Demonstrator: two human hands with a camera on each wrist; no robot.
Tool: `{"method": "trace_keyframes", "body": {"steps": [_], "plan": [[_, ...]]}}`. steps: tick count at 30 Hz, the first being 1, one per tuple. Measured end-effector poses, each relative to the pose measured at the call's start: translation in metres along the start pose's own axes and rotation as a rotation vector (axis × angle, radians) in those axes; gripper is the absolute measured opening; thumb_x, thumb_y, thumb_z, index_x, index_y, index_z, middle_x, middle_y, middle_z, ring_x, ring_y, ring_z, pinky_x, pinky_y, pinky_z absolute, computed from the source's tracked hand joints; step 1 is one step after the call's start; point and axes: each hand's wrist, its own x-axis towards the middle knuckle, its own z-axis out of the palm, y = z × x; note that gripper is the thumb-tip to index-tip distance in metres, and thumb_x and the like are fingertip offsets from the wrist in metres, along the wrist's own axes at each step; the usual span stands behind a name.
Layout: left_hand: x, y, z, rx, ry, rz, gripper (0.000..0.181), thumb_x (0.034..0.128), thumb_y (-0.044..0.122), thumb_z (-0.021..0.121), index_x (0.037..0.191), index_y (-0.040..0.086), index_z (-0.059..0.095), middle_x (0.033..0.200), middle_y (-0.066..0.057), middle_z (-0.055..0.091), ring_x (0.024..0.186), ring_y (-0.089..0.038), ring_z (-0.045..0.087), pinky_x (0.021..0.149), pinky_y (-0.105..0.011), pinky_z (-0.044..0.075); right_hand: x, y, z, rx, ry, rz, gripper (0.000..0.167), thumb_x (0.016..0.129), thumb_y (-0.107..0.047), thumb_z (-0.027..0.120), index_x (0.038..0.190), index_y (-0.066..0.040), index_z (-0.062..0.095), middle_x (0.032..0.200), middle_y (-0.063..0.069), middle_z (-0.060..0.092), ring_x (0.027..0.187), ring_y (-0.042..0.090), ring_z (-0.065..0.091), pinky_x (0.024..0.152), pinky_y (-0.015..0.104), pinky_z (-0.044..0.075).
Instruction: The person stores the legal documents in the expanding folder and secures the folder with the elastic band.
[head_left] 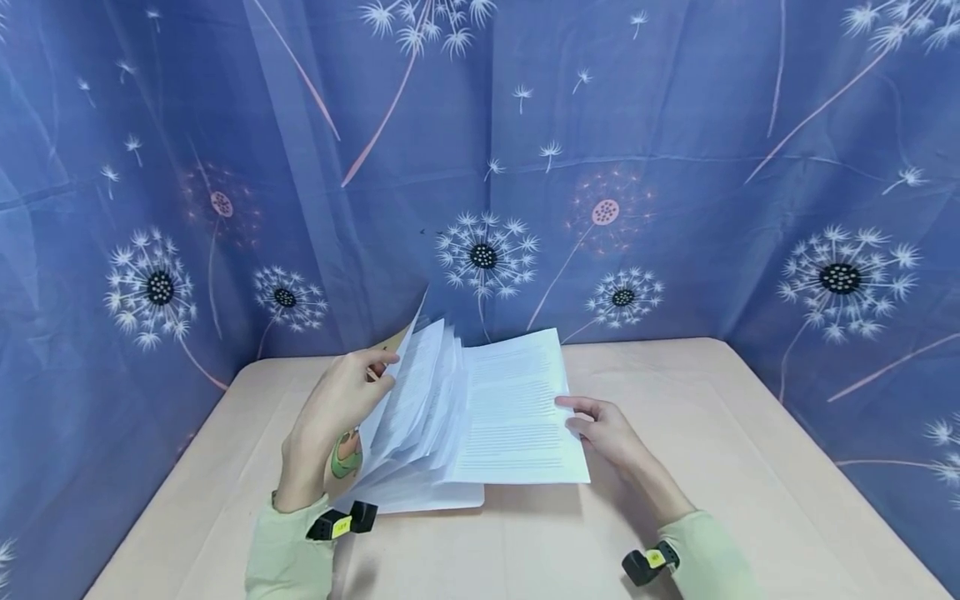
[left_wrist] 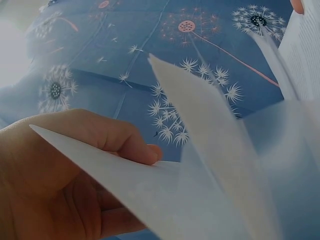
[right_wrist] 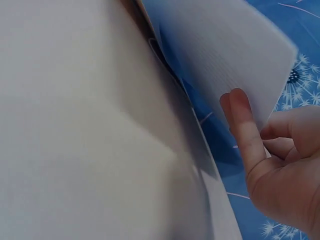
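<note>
A folder with a brown, cartoon-printed cover (head_left: 344, 455) stands spread open at the table's middle, several leaves fanned inside. My left hand (head_left: 337, 400) holds its raised left side, thumb and fingers on either face of a white flap (left_wrist: 125, 175) in the left wrist view. Toward the right lie printed paper sheets (head_left: 513, 408), reaching past the folder's lower white panel (head_left: 427, 498). My right hand (head_left: 611, 433) pinches the right edge of these sheets. In the right wrist view, fingers (right_wrist: 245, 132) lie across the printed paper. How many sheets it grips is hidden.
A pale cloth-covered table (head_left: 675, 392) lies under the folder. Blue dandelion-patterned curtains (head_left: 675, 100) rise at the back and along both sides. Each sleeve has a black wrist camera strapped on, the left one (head_left: 341, 522) close to the folder's bottom edge.
</note>
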Motion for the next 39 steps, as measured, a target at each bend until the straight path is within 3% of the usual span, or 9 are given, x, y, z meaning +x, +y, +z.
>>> {"method": "trace_keyframes", "body": {"steps": [5,12,18,22,28,34,39], "plan": [[0.000,0.001,0.000,-0.006,-0.007,0.003,0.043,0.0938,0.013,0.049,0.134,0.010,0.063,0.107,-0.006,0.066,0.058,-0.015,0.044,0.048,-0.027,0.031,0.006,0.002,0.003,-0.013,-0.004,0.002,0.048,0.094,-0.001,0.048,0.142,0.005,0.049,0.129,0.025,0.061,0.087,0.012,0.066,0.070,0.025,0.054],[-0.001,0.002,0.000,-0.007,-0.005,0.014,0.042,0.0934,0.012,0.049,0.133,0.009,0.063,0.107,-0.005,0.065,0.058,-0.015,0.044,0.047,-0.027,0.030,0.021,-0.006,0.000,-0.038,0.008,-0.007,0.048,0.094,-0.001,0.047,0.142,0.005,0.050,0.129,0.025,0.061,0.086,0.011,0.064,0.070,0.025,0.053],[0.000,0.001,-0.001,-0.012,-0.001,0.009,0.043,0.0925,0.013,0.049,0.133,0.009,0.064,0.106,-0.005,0.065,0.059,-0.015,0.045,0.046,-0.026,0.029,0.030,-0.012,0.006,-0.016,-0.040,-0.013,0.048,0.095,0.000,0.047,0.143,0.007,0.047,0.133,0.028,0.057,0.090,0.014,0.067,0.073,0.027,0.056],[0.000,0.001,-0.001,-0.013,-0.003,0.007,0.043,0.0928,0.013,0.049,0.133,0.010,0.064,0.106,-0.005,0.065,0.062,-0.015,0.048,0.048,-0.027,0.032,0.028,-0.016,0.012,-0.016,-0.052,-0.033,0.048,0.096,-0.001,0.048,0.143,0.007,0.047,0.135,0.028,0.055,0.090,0.011,0.065,0.075,0.027,0.056],[0.000,0.001,0.001,-0.012,-0.007,0.008,0.042,0.0930,0.013,0.050,0.133,0.011,0.064,0.104,-0.004,0.065,0.066,-0.016,0.050,0.051,-0.028,0.032,0.019,-0.024,0.012,-0.017,-0.042,-0.044,0.049,0.095,-0.002,0.049,0.142,0.006,0.048,0.121,0.023,0.058,0.084,0.011,0.059,0.070,0.026,0.053],[0.000,0.001,0.001,-0.007,-0.002,0.016,0.042,0.0933,0.014,0.050,0.133,0.010,0.064,0.105,-0.004,0.066,0.069,-0.016,0.053,0.049,-0.028,0.032,0.010,-0.029,0.010,-0.003,-0.065,-0.061,0.049,0.093,-0.001,0.048,0.142,0.006,0.049,0.126,0.023,0.060,0.085,0.010,0.063,0.072,0.026,0.055],[0.000,0.002,0.001,-0.010,-0.003,0.011,0.042,0.0939,0.014,0.049,0.134,0.011,0.063,0.104,-0.005,0.066,0.058,-0.014,0.045,0.046,-0.027,0.030,0.011,-0.026,0.011,-0.011,-0.083,-0.085,0.050,0.092,0.001,0.048,0.142,0.008,0.048,0.128,0.027,0.060,0.086,0.011,0.064,0.070,0.026,0.054]]}}
